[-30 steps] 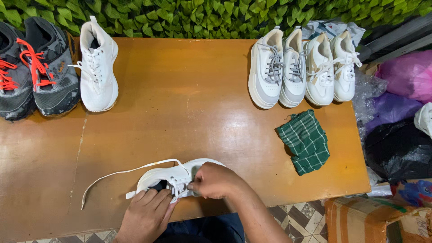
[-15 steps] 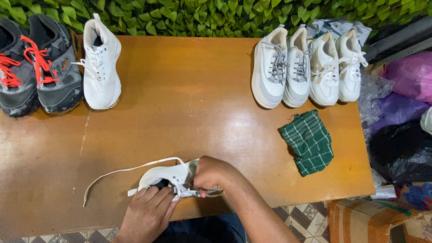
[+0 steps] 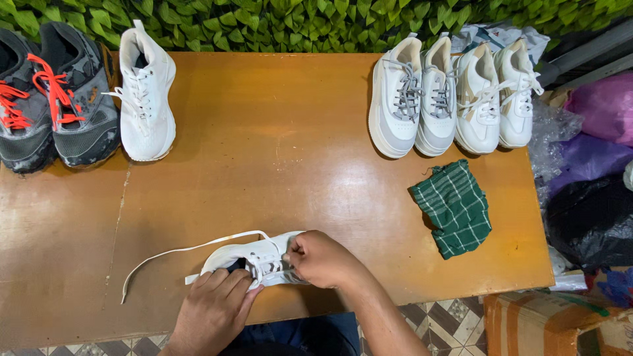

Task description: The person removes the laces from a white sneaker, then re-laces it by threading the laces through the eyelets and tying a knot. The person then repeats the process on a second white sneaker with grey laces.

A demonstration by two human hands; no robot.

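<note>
- Since the earlier frame, little is seen to have shifted: the right hand [image 3: 323, 258] has stayed closed on the laces at the white sneaker [image 3: 254, 258], and the loose lace [image 3: 178, 252] has remained trailed out to the left of both hands.
- The left hand [image 3: 214, 310] is laid over the sneaker's near side, fingers curled loosely against it.
- The sneaker is lying on the wooden surface [image 3: 277, 151] at its near edge, between the two hands.
- A green checked cloth [image 3: 455, 207] is seen to the right of the right hand, well apart.
- Four white shoes [image 3: 455, 95] are lined up beyond the cloth; a single white sneaker [image 3: 146, 95] and dark shoes with red laces [image 3: 56, 99] are placed far beyond the left hand.
</note>
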